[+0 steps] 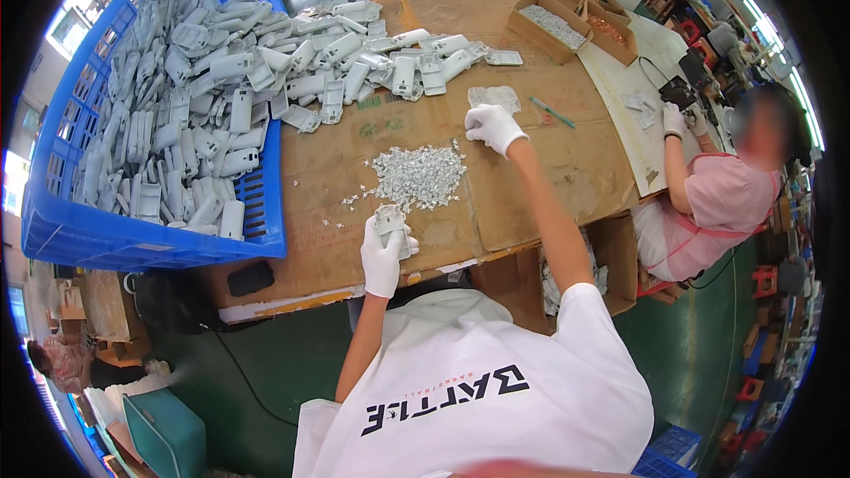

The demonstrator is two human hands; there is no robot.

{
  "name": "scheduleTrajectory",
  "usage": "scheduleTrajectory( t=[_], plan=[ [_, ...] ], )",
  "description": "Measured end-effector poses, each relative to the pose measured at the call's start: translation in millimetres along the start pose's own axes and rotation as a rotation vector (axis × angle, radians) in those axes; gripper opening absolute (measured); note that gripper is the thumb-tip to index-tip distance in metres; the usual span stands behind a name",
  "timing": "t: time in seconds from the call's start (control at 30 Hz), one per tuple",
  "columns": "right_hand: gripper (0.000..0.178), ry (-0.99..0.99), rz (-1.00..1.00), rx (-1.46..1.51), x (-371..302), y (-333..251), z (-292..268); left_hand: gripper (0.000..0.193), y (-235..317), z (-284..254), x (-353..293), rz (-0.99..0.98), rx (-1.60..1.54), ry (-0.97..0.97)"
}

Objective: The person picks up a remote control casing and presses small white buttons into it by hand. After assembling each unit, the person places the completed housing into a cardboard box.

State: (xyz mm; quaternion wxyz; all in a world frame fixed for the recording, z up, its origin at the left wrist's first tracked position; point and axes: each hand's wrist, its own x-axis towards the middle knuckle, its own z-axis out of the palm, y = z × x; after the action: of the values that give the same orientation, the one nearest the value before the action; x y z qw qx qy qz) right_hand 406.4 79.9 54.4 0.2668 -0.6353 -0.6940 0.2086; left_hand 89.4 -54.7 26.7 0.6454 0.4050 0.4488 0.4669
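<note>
In a white glove, my left hand (382, 267) grips a pale grey plastic casing (390, 220) near the table's front edge, its hollow side facing up. My right hand (494, 127), also gloved, hovers over the cardboard-topped table with the fingers drawn together. Whatever those fingers hold, if anything, is too small to make out. Just beyond them lies a whitish, see-through packet or small tray (494, 98). Between my hands is a spread heap of tiny silvery-white parts (420, 176). More plastic casings (343, 46) lie piled along the table's far side.
On the left, a large blue crate (159, 246) overflows with casings. A teal pen-like tool (553, 111) lies right of my right hand. Small-part boxes (551, 25) stand at the far right. A co-worker (726, 186) sits on the right; a dark pouch (251, 278) lies near the crate.
</note>
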Motion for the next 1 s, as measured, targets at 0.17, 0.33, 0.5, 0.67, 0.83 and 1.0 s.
scheduleTrajectory(
  t=[0.17,0.33,0.5,0.67,0.83,1.0],
  plan=[
    [0.009,-0.232,0.204,-0.073,18,-13,-8,0.027,0,-1,4,-0.01,0.032,-0.008],
    [0.021,0.004,0.037,-0.518,17,-5,10,0.03,3,5,7,-0.014,-0.012,-0.04],
    [0.015,0.218,-0.014,0.37,-48,-109,29,0.035,16,17,2,-0.013,0.08,0.141],
    [0.01,0.17,-0.003,0.462,-123,-176,82,0.036,37,34,-12,0.23,0.642,0.292],
    [0.007,0.281,0.053,0.468,-121,-186,100,0.035,40,36,-15,0.21,0.602,0.329],
    [0.009,0.336,0.026,0.496,-117,-187,104,0.035,37,35,-14,0.248,0.622,0.33]
  ],
)
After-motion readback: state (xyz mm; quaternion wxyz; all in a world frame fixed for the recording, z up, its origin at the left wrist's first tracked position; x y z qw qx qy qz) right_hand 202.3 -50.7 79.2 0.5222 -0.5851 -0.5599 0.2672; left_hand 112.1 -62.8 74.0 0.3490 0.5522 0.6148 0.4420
